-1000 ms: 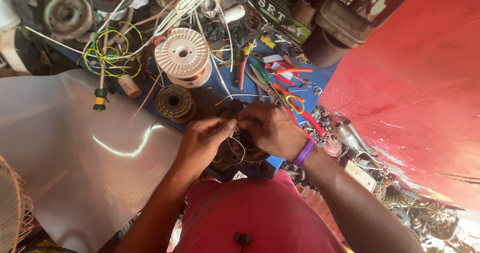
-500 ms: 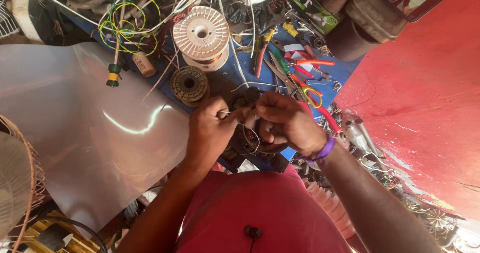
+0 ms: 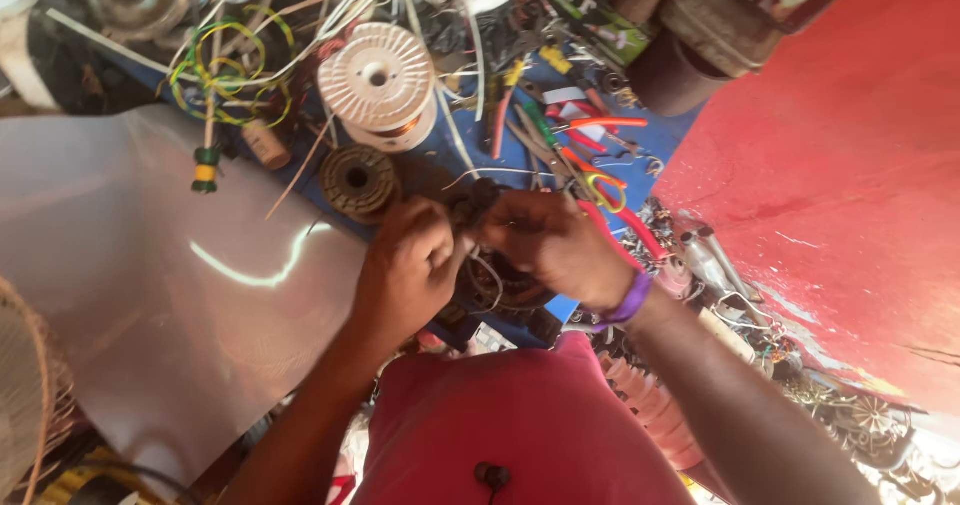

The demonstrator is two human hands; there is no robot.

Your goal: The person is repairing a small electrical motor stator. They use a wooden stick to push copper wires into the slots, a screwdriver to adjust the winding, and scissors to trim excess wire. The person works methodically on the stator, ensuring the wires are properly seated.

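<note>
Over cluttered bench: both hands, left and right, curled tight, pinching small dark part (wires trailing).

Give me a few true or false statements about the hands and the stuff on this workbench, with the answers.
1. Both hands meet on a small dark part with thin wires. True: left hand and right hand close on the dark part.
2. The right wrist wears a purple band. True.
3. The pale wire spool lies in the person's lap. False: it lies on the bench beyond the hands.
4. The left hand grips the red-handled pliers. False: they lie untouched on the bench.
</note>
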